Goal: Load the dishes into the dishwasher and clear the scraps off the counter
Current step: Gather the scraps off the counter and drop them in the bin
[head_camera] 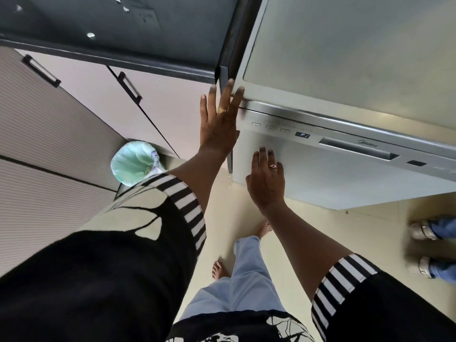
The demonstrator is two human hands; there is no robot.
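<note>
In the head view we see the dishwasher (320,169) filling the upper right of the frame, door closed and display (302,135) lit. Our left hand (219,124) reaches up at centre, fingers straight and slightly spread, fingertips at the machine's top left corner. Our right hand (266,178) lies flat on the door front just below the buttons, fingers together. The dark counter (111,28) crosses the upper left, with a few pale bits (90,35) on it. Below it are pale cabinet doors (81,95), a green-lined bin (134,164) at centre left and a cream tiled floor (222,218).
</note>
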